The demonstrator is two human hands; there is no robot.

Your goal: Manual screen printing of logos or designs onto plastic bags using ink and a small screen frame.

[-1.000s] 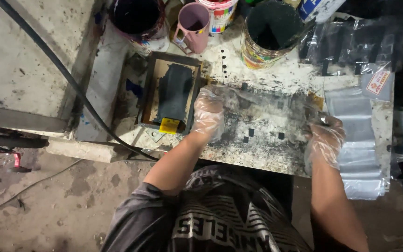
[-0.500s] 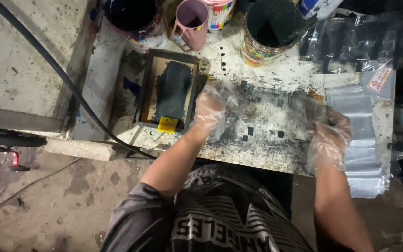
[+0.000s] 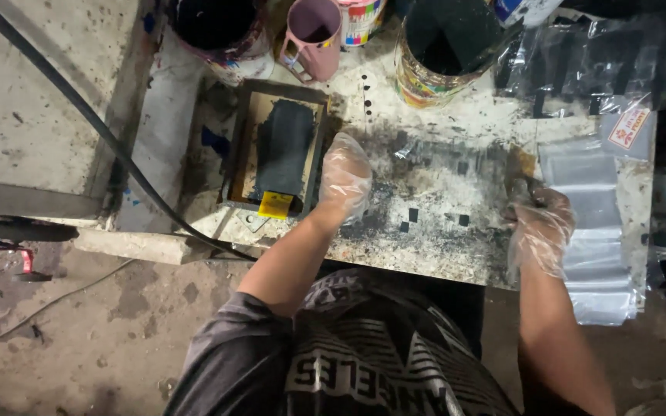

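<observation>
Plastic sheet (image 3: pixel 441 181), clear and thin, lying flat on the ink-stained surface (image 3: pixel 425 254) at the centre of the view, between the two gloved hands.

- **Position:** left edge under the left hand (image 3: pixel 344 181) at 9 o'clock of the sheet; right edge at the right hand (image 3: pixel 539 227) at 3 o'clock. Small black squares (image 3: pixel 410 216) showing near the middle, either on or under the film.
- **Handling (judged):** very light, limp, with no stiffness of its own. Likely slippery against the disposable gloves, prone to clinging and creasing, and easily smeared by wet ink. Best taken at the bare edges or corners, well away from the black squares.
- **Fingers:** right fingers (image 3: pixel 529 202) clenched in a pinch on the sheet's right edge. Left fingers (image 3: pixel 348 158) curved downward inside the glove; pressing or gripping, cannot tell.
- **Surroundings:** wooden frame with dark pad (image 3: pixel 279 150) just beside the left hand at 9 o'clock; pink mug (image 3: pixel 314 35) and paint can (image 3: pixel 441 54) at 12 o'clock; stack of clear bags (image 3: pixel 599 254) at 3 o'clock, beyond the right hand.
- **Hidden or unclear:** outline of the sheet lost against the mottled stains; fingertips blurred by crumpled glove film; top of the paint can and mug cut off by the upper border; near edge of the surface covered by the person's arms and shirt.
</observation>
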